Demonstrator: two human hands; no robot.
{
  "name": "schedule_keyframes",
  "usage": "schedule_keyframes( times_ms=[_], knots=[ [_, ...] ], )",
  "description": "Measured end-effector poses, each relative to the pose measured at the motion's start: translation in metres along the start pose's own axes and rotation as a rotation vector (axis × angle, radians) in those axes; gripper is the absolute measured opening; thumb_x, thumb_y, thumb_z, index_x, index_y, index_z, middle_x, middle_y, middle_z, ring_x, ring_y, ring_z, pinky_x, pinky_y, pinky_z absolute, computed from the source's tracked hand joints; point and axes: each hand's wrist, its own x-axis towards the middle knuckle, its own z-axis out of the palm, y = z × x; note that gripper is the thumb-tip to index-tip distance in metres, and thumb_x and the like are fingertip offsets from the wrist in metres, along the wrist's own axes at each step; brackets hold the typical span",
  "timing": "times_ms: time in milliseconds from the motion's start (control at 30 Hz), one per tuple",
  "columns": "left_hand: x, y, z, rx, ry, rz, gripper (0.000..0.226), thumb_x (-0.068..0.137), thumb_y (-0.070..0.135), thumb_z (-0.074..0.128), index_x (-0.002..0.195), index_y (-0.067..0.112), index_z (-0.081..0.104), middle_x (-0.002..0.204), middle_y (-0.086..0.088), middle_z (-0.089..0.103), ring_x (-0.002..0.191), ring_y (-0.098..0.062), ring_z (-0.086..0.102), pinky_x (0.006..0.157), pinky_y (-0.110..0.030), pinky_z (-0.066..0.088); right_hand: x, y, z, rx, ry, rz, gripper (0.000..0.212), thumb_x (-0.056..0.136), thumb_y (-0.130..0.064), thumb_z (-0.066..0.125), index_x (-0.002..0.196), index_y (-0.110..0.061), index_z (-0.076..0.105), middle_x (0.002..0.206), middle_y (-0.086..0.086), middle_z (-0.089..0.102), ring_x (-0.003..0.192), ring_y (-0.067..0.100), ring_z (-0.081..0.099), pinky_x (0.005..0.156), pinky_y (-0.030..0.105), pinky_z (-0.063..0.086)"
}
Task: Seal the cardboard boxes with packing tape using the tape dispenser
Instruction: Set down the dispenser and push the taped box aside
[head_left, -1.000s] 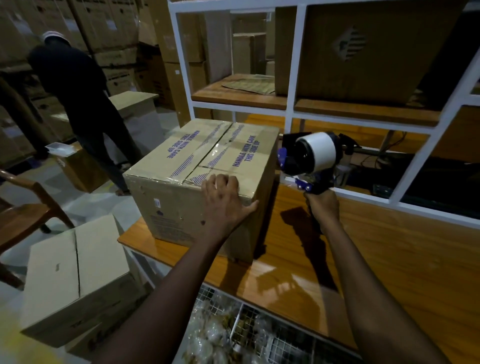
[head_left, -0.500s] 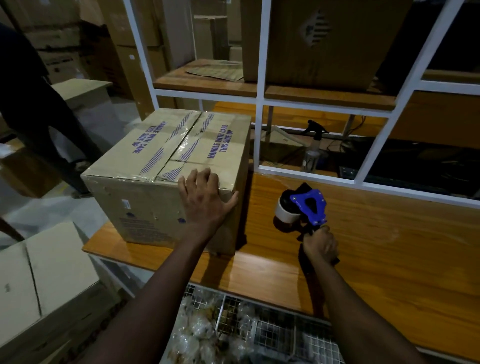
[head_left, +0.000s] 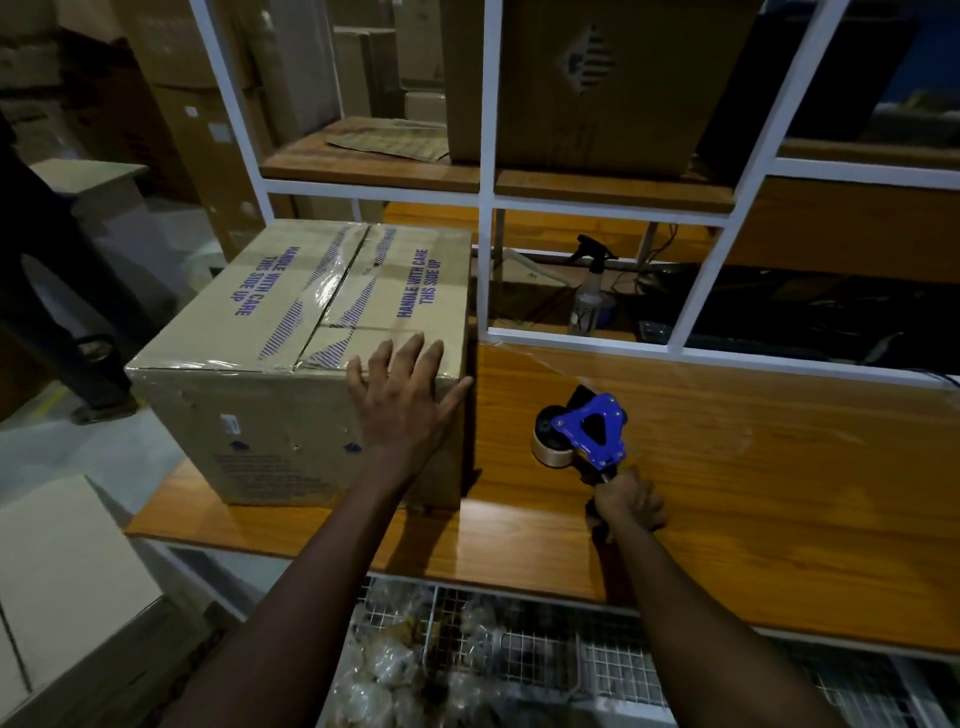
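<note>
Braces stiff, probably light cardboard box (head_left: 270, 374) with flat, spread left hand (head_left: 402, 400); clenches right hand (head_left: 629, 503) round tape dispenser (head_left: 589, 434) handle.

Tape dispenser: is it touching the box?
No, the tape dispenser is apart from the cardboard box, over the table, gripped by the right hand.

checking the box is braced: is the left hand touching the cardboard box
Touching. The head view shows the left hand spread flat over the near top edge of the cardboard box, with no gap.
</note>
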Motion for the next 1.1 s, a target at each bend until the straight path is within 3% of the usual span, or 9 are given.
schedule_keyframes(
  times_ms=[100, 167, 333, 433, 567, 633, 733, 933, 1100],
  knots=[
    [0.001, -0.006, -0.003, -0.010, -0.013, 0.054, 0.064, 0.091, 0.070, 0.032, 0.136, 0.030, 0.054, 0.144, 0.001, 0.053, 0.132, -0.030, 0.042, 0.104, -0.051, 0.022, -0.024, -0.025, -0.015, 0.196, 0.140, -0.080, 0.070, 0.092, -0.029, 0.062, 0.153, -0.020, 0.028, 0.161, 0.019, 0.021, 0.148, 0.041, 0.017, 0.118, 0.057, 0.012],
    [0.002, -0.013, -0.007, -0.027, 0.003, 0.106, 0.059, 0.094, 0.065, 0.032, 0.134, 0.030, 0.057, 0.141, 0.002, 0.056, 0.128, -0.029, 0.047, 0.098, -0.045, 0.024, -0.052, -0.061, -0.030, 0.310, 0.240, -0.237, 0.069, 0.096, -0.024, 0.058, 0.155, -0.016, 0.025, 0.163, 0.017, 0.021, 0.150, 0.036, 0.018, 0.120, 0.053, 0.012],
    [0.009, -0.051, -0.017, -0.039, 0.021, 0.287, 0.049, 0.098, 0.051, 0.037, 0.134, 0.027, 0.058, 0.139, 0.000, 0.059, 0.122, -0.027, 0.053, 0.092, -0.038, 0.029, -0.154, -0.172, -0.057, 0.580, 0.400, -0.749, 0.057, 0.095, -0.031, 0.044, 0.150, -0.013, 0.039, 0.161, 0.013, 0.029, 0.149, 0.030, 0.024, 0.121, 0.051, 0.019],
    [0.008, -0.080, -0.023, -0.032, 0.046, 0.363, 0.049, 0.102, 0.045, 0.030, 0.136, 0.020, 0.055, 0.138, -0.005, 0.058, 0.123, -0.027, 0.051, 0.097, -0.042, 0.034, -0.209, -0.222, -0.056, 0.535, 0.487, -0.977, 0.054, 0.093, -0.033, 0.039, 0.141, -0.010, 0.050, 0.156, 0.016, 0.039, 0.146, 0.032, 0.031, 0.120, 0.054, 0.021],
    [0.010, -0.115, -0.015, -0.111, 0.084, 0.401, 0.051, 0.096, 0.036, 0.048, 0.136, 0.004, 0.048, 0.128, -0.020, 0.061, 0.118, -0.036, 0.058, 0.098, -0.045, 0.039, -0.266, -0.270, -0.025, 0.431, 0.456, -1.187, 0.053, 0.095, -0.035, 0.034, 0.140, -0.012, 0.051, 0.158, 0.015, 0.036, 0.148, 0.032, 0.029, 0.120, 0.049, 0.016],
    [0.008, -0.135, -0.018, -0.061, 0.052, 0.385, 0.066, 0.089, 0.040, 0.054, 0.144, 0.007, 0.039, 0.140, -0.023, 0.053, 0.132, -0.037, 0.047, 0.107, -0.048, 0.032, -0.275, -0.283, 0.000, 0.306, 0.383, -1.205, 0.054, 0.097, -0.036, 0.032, 0.144, -0.014, 0.047, 0.160, 0.013, 0.033, 0.149, 0.030, 0.025, 0.122, 0.051, 0.016],
    [0.005, -0.177, -0.028, -0.074, 0.056, 0.360, 0.055, 0.098, 0.039, 0.038, 0.146, 0.011, 0.040, 0.148, -0.016, 0.047, 0.138, -0.032, 0.041, 0.109, -0.047, 0.031, -0.269, -0.283, 0.028, 0.076, 0.342, -1.147, 0.059, 0.098, -0.043, 0.021, 0.144, -0.016, 0.046, 0.157, 0.013, 0.038, 0.145, 0.031, 0.033, 0.117, 0.052, 0.025],
    [0.021, -0.274, -0.052, -0.030, -0.062, 0.183, 0.052, 0.103, 0.043, 0.026, 0.143, 0.021, 0.050, 0.146, -0.004, 0.052, 0.134, -0.028, 0.049, 0.106, -0.043, 0.036, -0.258, -0.290, 0.037, 0.016, 0.495, -1.162, 0.043, 0.096, -0.038, 0.035, 0.108, -0.014, 0.068, 0.115, 0.010, 0.071, 0.103, 0.029, 0.064, 0.091, 0.043, 0.045],
    [0.021, -0.298, -0.056, -0.101, -0.053, 0.108, 0.057, 0.102, 0.048, 0.023, 0.140, 0.020, 0.055, 0.145, -0.006, 0.052, 0.137, -0.030, 0.045, 0.112, -0.043, 0.035, -0.261, -0.295, 0.035, -0.144, 0.427, -1.153, 0.061, 0.095, -0.046, 0.018, 0.124, -0.019, 0.065, 0.133, 0.003, 0.064, 0.121, 0.026, 0.058, 0.098, 0.043, 0.041]
  ],
)
